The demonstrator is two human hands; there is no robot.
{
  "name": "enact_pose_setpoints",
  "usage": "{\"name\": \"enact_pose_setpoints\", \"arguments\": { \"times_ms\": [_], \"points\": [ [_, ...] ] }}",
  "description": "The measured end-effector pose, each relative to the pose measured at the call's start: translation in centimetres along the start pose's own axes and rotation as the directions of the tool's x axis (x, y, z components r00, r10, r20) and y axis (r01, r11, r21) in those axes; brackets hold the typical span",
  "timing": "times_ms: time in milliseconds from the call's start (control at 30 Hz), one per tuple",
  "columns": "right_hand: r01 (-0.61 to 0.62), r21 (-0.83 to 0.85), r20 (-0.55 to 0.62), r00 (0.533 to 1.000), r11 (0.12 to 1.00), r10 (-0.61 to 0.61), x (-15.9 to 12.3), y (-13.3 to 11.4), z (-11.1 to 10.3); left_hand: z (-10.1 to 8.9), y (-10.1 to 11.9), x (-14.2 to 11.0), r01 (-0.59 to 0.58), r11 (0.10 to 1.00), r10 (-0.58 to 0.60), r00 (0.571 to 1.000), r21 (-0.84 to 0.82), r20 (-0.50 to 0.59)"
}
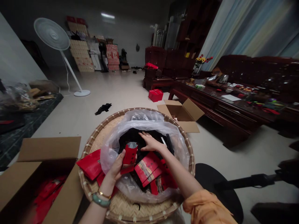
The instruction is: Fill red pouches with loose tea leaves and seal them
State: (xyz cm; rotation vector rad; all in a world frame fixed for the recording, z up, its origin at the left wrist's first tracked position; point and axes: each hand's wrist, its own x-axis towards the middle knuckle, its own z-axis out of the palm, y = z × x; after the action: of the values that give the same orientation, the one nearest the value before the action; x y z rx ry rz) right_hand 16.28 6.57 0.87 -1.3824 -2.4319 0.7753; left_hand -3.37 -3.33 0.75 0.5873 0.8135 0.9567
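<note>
My left hand (119, 168) grips a small red foil packet (129, 157) with a silvery top, over a wide woven bamboo tray (137, 211). My right hand (151, 143) lies open, fingers spread, on a dark mass (132, 137) inside a clear plastic bag (140, 123) lining the tray. Several red packets (147, 168) lie against the bag right below my hands, and another (90, 165) sits on the tray's left side. At the lower left, an open cardboard box (44, 149) holds more red packets.
A second open cardboard box (181, 115) stands beyond the tray. Farther off are a white standing fan (52, 34), a red box (155, 95) on the tiled floor, and a dark wooden table (219, 102) with clutter. A black stool (217, 189) sits to the right.
</note>
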Motion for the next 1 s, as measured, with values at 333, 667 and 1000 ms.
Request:
{"name": "enact_pose_setpoints", "arguments": {
  "times_ms": [333,667,1000],
  "points": [
    [-0.099,-0.330,0.092,0.986,0.939,0.137,1.9,-0.9,1.1,-1.5,-0.5,0.9,-0.081,0.995,0.088,0.987,0.056,-0.135],
    [-0.065,-0.246,0.078,0.993,0.967,0.087,1.2,-0.5,1.0,-0.7,-0.4,1.0,-0.196,0.974,0.204,0.977,0.113,-0.060],
    [0.007,0.331,-0.269,0.959,0.943,0.087,-1.2,1.2,-1.8,-0.4,-0.7,2.4,-0.349,0.805,0.454,0.883,0.480,-0.118]
  ]
}}
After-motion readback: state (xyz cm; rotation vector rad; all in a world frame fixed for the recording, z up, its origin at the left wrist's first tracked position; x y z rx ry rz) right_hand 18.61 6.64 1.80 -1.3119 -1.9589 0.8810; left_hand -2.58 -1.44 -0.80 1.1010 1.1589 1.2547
